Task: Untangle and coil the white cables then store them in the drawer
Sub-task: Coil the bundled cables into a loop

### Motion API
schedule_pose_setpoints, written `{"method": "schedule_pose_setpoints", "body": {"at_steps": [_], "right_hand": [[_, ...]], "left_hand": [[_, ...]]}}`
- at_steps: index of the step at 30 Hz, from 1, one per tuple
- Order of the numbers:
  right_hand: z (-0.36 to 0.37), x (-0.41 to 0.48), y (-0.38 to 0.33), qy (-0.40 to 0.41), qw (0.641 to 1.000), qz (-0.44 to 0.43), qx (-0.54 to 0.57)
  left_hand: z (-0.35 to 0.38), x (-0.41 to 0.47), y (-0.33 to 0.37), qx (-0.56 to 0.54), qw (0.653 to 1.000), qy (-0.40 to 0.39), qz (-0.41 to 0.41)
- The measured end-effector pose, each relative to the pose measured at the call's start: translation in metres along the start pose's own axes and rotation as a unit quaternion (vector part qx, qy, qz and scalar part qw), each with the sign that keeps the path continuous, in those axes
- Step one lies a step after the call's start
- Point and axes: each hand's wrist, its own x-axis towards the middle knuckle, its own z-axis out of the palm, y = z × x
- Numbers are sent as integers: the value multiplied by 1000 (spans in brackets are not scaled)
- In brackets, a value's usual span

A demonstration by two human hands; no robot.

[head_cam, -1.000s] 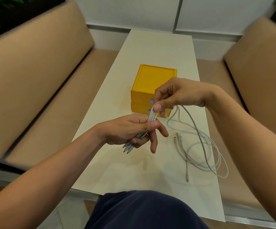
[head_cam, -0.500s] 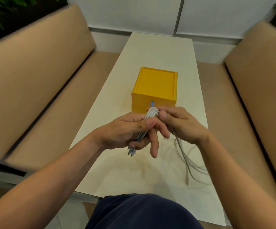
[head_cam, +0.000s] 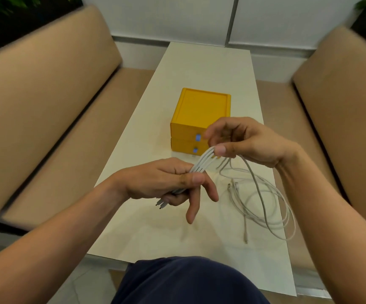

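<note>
My left hand (head_cam: 166, 183) grips a folded bundle of white cable (head_cam: 201, 164) over the table, thumb pressed on top, with plug ends sticking out below the palm. My right hand (head_cam: 243, 141) pinches the upper end of that bundle between thumb and fingers. From there the loose white cable (head_cam: 263, 202) trails down and lies in tangled loops on the table at the right. A yellow two-drawer box (head_cam: 199, 113) with blue knobs stands just behind my hands, both drawers closed.
The cream table (head_cam: 199, 69) runs away from me between two tan sofas (head_cam: 46, 110), one on each side. A white wall closes the far end. My dark-clothed lap (head_cam: 188, 281) fills the bottom edge.
My right hand has lifted up and to the right from beside the left hand, drawing the cable up with it. The left hand has kept its hold on the bundle.
</note>
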Motion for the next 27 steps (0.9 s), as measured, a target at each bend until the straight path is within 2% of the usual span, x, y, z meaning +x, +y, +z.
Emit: {"method": "schedule_pose_setpoints", "body": {"at_steps": [3,6,9,11,12,14,16,19,21,23,27], "right_hand": [[19,2,7,90,990,-91,-53],[45,-4,12,148,964,-135,-175],[63,-4,24,201,904,-172,-335],[72,0,34,245,875,-146,-392],[76,3,37,251,877,-113,-395],[82,6,36,239,903,-52,-352],[85,6,36,238,919,-58,-310],[88,3,31,286,914,-98,-269],[89,2,28,356,878,-141,-289],[87,2,26,420,818,-200,-339],[80,3,27,447,725,-220,-475]], "left_hand": [[0,-4,-2,-57,997,17,47],[-1,-9,0,-103,990,47,88],[0,-10,4,-120,985,54,113],[2,-6,7,-114,985,62,112],[3,-4,8,-111,985,70,110],[2,-1,8,-108,984,90,110],[-1,0,9,-114,981,111,112],[-5,-2,11,-126,976,127,126],[-5,-2,15,-134,976,114,131],[-2,-3,20,-144,977,97,127],[5,-1,27,-135,981,78,114]]}}
